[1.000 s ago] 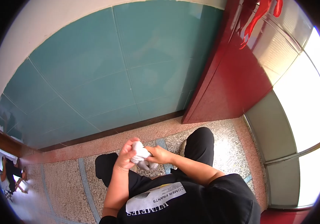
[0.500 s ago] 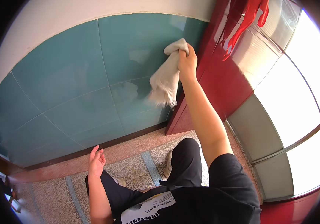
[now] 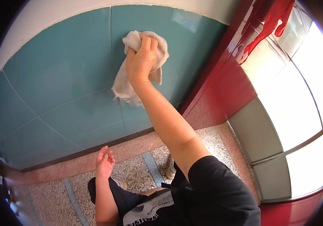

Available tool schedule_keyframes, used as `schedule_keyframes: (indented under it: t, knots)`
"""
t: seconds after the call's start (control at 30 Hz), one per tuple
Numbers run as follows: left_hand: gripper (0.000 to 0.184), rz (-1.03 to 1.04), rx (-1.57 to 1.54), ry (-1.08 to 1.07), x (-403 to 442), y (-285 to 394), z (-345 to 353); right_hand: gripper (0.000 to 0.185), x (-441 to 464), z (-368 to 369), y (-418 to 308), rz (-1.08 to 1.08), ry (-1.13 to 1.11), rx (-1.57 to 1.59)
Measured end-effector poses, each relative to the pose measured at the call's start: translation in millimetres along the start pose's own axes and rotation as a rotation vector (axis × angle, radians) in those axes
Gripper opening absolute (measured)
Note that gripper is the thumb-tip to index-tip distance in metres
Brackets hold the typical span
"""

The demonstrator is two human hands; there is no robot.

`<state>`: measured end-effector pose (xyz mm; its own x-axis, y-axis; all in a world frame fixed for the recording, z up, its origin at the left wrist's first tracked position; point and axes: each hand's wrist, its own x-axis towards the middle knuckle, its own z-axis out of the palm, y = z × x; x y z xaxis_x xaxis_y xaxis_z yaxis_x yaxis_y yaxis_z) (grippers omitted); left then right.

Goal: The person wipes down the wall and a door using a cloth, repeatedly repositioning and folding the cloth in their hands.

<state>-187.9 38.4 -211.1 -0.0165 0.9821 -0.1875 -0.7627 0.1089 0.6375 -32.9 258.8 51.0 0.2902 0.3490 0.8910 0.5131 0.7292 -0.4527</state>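
A whitish cloth [image 3: 125,84] with a frayed lower edge is bunched in my right hand [image 3: 142,62], whose fingers press it against the upper part of the teal tiled wall [image 3: 71,64]. Part of the cloth hangs down below my wrist and covers the tile behind it. My left hand [image 3: 104,162] is held low, above my knee and in front of the wall's base. Its fingers are loosely curled and apart, with nothing in them.
At the right stands a red door frame [image 3: 210,71] with red decorations [image 3: 268,32] hanging near its top. Beyond it are bright glazed panels [image 3: 300,101]. Speckled terrazzo floor [image 3: 131,169] with blue-grey strips lies below, bordered by a pinkish edge along the wall.
My right hand has swung left with the cloth, from beside the red frame to the middle of the tiles. The left hand has shifted slightly right.
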Motion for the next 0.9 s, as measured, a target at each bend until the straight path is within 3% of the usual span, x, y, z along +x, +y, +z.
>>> schedule_keyframes:
  t: [0.13, 0.2, 0.27, 0.3, 0.37, 0.4, 0.47, 0.53, 0.6, 0.67, 0.73, 0.77, 0.8, 0.83, 0.87, 0.9]
  knots:
    - [0.040, -0.025, 0.066, 0.053, -1, -7, -3, 0.036, -36, -5, 24, -0.228, -0.190, -0.013]
    - [0.039, -0.029, 0.112, 0.066, -3, -7, -6, 0.033, -69, -13, 42, -0.439, -0.535, -0.081]
    - [0.037, -0.035, 0.113, 0.113, 1, -10, -1, 0.029, -91, -28, 49, -0.340, -0.787, -0.154]
    - [0.036, -0.028, 0.132, 0.134, -3, -11, 2, 0.029, -104, -36, 46, -0.340, -0.786, -0.132]
    - [0.035, -0.027, 0.138, 0.124, -2, -17, -5, 0.027, -129, -59, 65, -0.153, -1.727, -0.365]
    - [0.034, -0.024, 0.138, 0.122, -8, -17, -7, 0.026, -191, -96, 98, 0.127, -1.498, 0.042]
    - [0.034, -0.021, 0.148, 0.109, -15, -15, -8, 0.028, -208, -112, 103, 0.157, -1.631, -0.114]
    - [0.034, -0.012, 0.181, 0.149, -20, -9, -7, 0.029, -218, -144, 95, 0.335, -1.766, 0.245]
    - [0.034, -0.011, 0.189, 0.137, -18, -9, -8, 0.029, -211, -146, 97, 0.336, -1.766, 0.210]
    - [0.034, 0.030, 0.180, 0.198, -22, -6, -11, 0.032, -177, -154, 80, 0.262, -1.526, 0.023]
    - [0.033, 0.038, 0.163, 0.165, -19, -7, -18, 0.031, -86, -166, 47, 0.297, -1.248, 0.172]
    - [0.033, 0.046, 0.134, 0.140, -17, -9, -14, 0.028, -19, -176, 27, 0.593, -1.128, 0.271]
    - [0.033, 0.051, 0.126, 0.126, -22, -5, -12, 0.027, -19, -175, 26, 0.401, -1.050, 0.146]
    - [0.033, 0.061, 0.108, 0.114, -24, -4, -9, 0.025, 4, -173, 33, 0.477, -0.900, 0.227]
    - [0.033, 0.063, 0.088, 0.105, -20, -5, -8, 0.023, 58, -176, 20, 0.716, -0.709, 0.596]
    - [0.035, 0.066, 0.074, 0.101, -23, -2, -12, 0.022, 57, -172, 23, 0.637, -0.645, 0.492]
